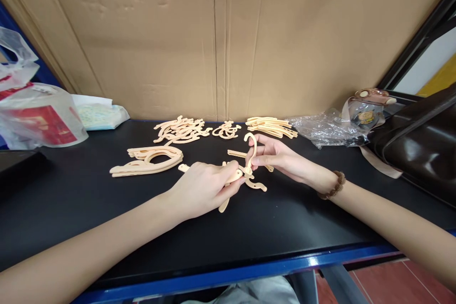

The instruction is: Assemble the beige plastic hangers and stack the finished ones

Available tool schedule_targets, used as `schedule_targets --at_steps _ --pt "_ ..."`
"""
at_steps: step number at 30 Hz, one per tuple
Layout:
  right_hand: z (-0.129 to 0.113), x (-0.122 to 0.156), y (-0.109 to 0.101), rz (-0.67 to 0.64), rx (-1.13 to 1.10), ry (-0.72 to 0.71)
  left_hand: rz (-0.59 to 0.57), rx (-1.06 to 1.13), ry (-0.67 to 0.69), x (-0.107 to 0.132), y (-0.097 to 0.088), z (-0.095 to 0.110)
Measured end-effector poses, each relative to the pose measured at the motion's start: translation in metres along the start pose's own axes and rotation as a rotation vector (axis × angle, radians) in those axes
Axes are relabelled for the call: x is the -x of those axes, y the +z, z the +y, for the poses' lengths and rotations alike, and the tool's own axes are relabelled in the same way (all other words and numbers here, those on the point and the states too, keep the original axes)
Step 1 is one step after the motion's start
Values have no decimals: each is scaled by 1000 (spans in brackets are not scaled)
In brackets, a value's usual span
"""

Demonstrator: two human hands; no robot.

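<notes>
Over the middle of the table, my left hand [204, 187] is closed around a cream plastic hanger arm [234, 176], and its far end pokes out left of the knuckles. My right hand [276, 159] pinches a cream hanger hook [254, 152], curved end up. The two parts come close together at the fingertips; whether they are joined I cannot tell. Just below the hook is a short curved hanger piece [257, 185]. Another straight strip [237, 153] lies behind my right fingers. To the left rests a stack of folded hangers [149, 164].
Along the back lie a pile of curved hanger parts [181, 129], a small heap of hooks [227, 129] and a stack of straight arms [271, 127]. Clear plastic wrap [327, 128], a clear bottle [366, 109] and a dark bag [420, 142] stand right; plastic bags [42, 114] stand left.
</notes>
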State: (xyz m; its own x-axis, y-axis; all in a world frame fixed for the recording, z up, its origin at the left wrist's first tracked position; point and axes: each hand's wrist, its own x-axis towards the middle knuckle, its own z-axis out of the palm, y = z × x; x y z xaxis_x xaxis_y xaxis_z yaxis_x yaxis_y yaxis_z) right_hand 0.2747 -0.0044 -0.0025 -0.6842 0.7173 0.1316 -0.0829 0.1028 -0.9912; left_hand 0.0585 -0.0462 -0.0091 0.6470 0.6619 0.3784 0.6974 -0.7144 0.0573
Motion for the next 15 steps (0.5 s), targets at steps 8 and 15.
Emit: schedule_targets --at_steps 8,15 --pt "2 0 2 -30 -22 19 15 13 -18 -1 3 3" --pt "7 -2 3 -49 -48 45 29 53 -26 -3 9 -1"
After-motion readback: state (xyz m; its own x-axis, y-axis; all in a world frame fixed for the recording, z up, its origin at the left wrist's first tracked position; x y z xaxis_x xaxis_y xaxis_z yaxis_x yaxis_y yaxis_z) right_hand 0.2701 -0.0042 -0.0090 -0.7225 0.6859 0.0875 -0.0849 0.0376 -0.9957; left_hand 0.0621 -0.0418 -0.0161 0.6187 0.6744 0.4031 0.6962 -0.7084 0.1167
